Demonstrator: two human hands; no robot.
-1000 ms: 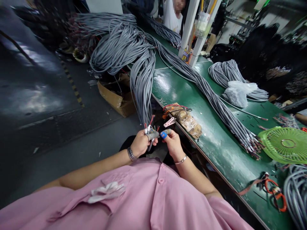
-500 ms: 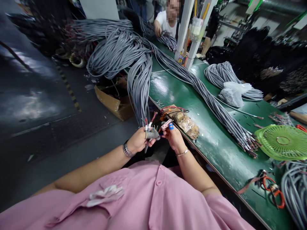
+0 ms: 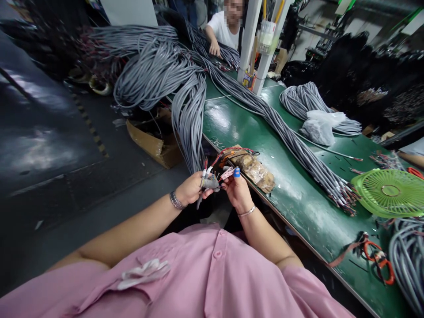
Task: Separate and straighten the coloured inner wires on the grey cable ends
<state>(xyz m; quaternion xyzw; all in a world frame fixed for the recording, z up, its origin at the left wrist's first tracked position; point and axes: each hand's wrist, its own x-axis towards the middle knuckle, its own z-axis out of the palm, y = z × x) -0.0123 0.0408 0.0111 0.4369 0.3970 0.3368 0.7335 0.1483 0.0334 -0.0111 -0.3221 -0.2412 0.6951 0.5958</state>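
My left hand [image 3: 192, 189] is closed around the end of a grey cable [image 3: 208, 182], whose thin coloured wires fan out toward the right. Other stripped cable ends with white sleeves and red wires stick up above that hand. My right hand [image 3: 237, 190] pinches a small pink tool [image 3: 227, 173] with a slot in it, close to the wire ends; its exact kind is unclear. A blue cover [image 3: 236, 172] sits on one fingertip of this hand. Behind the hands, at the table edge, lies a taped brown block [image 3: 255, 170] with red and black wires on it.
Grey cable bundles [image 3: 149, 73] hang over the green table [image 3: 228, 119], and a long bundle [image 3: 274, 117] crosses it. A green fan [image 3: 391, 192] and orange-handled scissors [image 3: 380, 260] are at right. A cardboard box [image 3: 152, 141] stands on the floor. A co-worker [image 3: 223, 31] is across the table.
The pink tool has tilted and shifted slightly left, closer to the wires. My left hand still grips the cable. The co-worker's hand has lowered onto the far cables, and the whole view has shifted slightly.
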